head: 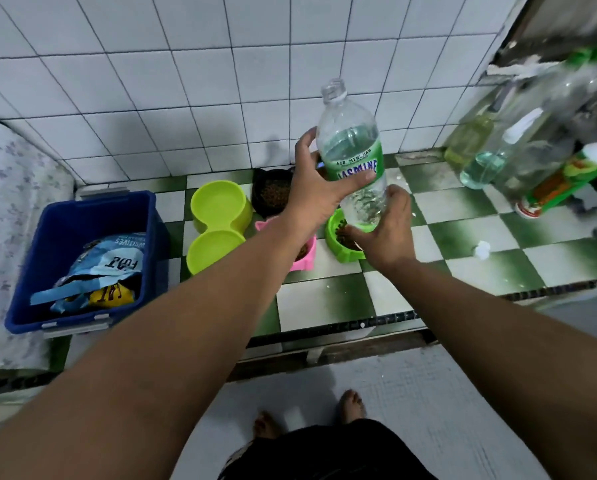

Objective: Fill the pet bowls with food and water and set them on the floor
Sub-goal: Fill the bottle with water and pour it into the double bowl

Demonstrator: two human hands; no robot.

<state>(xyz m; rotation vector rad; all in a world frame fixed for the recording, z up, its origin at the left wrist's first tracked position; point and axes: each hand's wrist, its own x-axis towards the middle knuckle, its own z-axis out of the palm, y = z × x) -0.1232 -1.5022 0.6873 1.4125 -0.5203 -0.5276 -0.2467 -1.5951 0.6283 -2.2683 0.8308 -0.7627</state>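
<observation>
Holding uncapped water bottle [350, 161] upright: left hand [319, 188] wrapping label, right hand [387, 230] cupping base. Next, probably: tilting over empty lime double bowl [217, 225].

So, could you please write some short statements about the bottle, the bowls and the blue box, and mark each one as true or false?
1. The water bottle has no cap on. True.
2. Only the left hand holds the bottle. False: the right hand supports its base too.
3. The yellow-green double bowl is full of kibble. False: both of its cups look empty.
4. The small green bowl contains kibble. True.
5. The blue box is empty. False: pet food bags lie inside it.
</observation>
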